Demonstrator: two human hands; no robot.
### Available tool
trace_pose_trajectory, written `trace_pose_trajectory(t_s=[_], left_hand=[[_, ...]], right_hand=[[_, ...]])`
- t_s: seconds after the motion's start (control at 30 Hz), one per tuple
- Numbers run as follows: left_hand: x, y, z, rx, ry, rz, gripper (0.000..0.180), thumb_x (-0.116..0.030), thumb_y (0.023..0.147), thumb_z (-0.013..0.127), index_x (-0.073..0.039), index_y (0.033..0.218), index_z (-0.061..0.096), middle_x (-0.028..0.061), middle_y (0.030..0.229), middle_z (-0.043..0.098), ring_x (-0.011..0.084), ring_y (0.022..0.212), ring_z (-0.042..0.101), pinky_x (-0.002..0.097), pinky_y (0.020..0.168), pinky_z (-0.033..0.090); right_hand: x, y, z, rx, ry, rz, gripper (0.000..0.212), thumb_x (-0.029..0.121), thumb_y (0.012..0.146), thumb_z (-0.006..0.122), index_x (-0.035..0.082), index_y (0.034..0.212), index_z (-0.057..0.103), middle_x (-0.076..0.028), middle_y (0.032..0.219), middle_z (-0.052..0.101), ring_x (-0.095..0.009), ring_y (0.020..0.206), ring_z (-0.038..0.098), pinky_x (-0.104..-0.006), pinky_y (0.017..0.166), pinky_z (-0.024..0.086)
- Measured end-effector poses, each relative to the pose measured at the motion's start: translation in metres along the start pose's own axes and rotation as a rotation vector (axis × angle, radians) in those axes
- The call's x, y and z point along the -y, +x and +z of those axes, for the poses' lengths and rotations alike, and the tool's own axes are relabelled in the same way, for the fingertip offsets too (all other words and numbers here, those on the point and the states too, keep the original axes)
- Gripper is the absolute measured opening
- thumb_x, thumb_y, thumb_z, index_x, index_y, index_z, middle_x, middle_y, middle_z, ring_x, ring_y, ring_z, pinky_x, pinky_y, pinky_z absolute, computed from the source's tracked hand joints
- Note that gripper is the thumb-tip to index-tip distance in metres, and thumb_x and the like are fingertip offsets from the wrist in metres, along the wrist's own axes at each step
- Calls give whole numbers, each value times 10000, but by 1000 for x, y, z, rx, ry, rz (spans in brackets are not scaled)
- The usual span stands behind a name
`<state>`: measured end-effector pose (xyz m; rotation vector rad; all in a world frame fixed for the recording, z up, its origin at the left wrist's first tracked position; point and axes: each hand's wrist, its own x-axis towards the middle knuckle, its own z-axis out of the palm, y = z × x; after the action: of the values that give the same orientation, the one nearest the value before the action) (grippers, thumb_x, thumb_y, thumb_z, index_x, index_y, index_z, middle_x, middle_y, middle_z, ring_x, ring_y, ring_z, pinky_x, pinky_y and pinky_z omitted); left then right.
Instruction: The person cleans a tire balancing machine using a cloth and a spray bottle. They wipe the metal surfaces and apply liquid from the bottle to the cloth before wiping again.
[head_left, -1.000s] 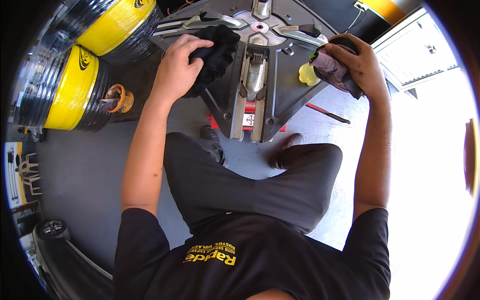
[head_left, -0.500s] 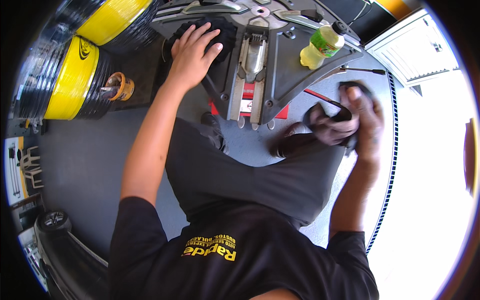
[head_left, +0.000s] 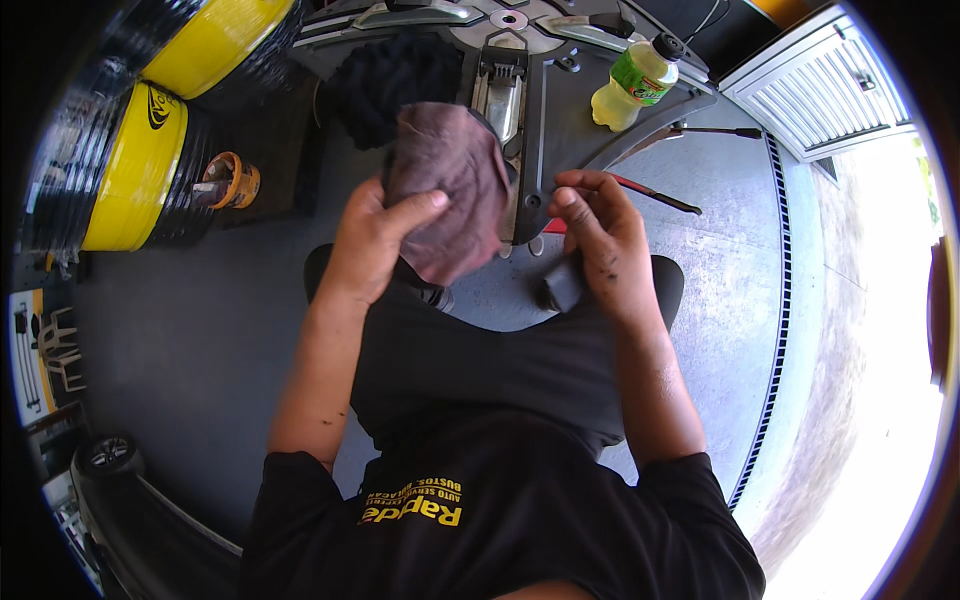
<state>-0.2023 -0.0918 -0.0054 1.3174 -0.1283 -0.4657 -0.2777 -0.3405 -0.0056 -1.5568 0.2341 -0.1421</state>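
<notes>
My left hand [head_left: 375, 240] grips a brownish-purple rag [head_left: 450, 190], thumb laid on its face and the other fingers behind it. The rag hangs spread out in front of my lap, with a dark edge showing behind it. Just right of the rag, my right hand [head_left: 605, 235] is closed, thumb close to the bent index finger. Anything in its curled fingers is hidden. Behind the rag, a crumpled black cloth [head_left: 375, 85] lies on the left of a dark grey machine table [head_left: 560, 130] with metal jaws.
A bottle with yellow-green drink [head_left: 635, 85] stands on the table's right side. A red-handled bar [head_left: 655, 193] sticks out below it. To the left are large wrapped yellow-and-black rolls [head_left: 140, 165] and an orange tub [head_left: 235, 180]. A white louvred cabinet [head_left: 820, 85] stands at far right.
My left hand has left the black cloth and come back toward me, now holding the rag. The rag was in my right hand at the right; that hand has moved inward.
</notes>
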Motion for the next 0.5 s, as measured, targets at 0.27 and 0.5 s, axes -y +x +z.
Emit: trace_pose_trajectory(t_s=[0.27, 0.5], left_hand=[[-43, 77, -43, -548, 1216, 650, 610, -317, 940, 802, 44, 1380, 584, 235, 1432, 560, 310, 1263, 612, 362, 1071, 483], [-17, 37, 50, 601, 373, 116, 495, -260, 985, 774, 2, 1365, 595, 83, 1181, 700, 135, 1079, 650, 309, 995, 503]], right_hand=[[13, 17, -9, -143, 16, 17, 336, 364, 1087, 637, 29, 1105, 632, 24, 739, 557, -53, 704, 485, -218, 674, 391], [36, 36, 26, -213, -198, -274, 287, 259, 1076, 666, 2, 1139, 554, -32, 899, 640, -98, 771, 575, -268, 733, 483]])
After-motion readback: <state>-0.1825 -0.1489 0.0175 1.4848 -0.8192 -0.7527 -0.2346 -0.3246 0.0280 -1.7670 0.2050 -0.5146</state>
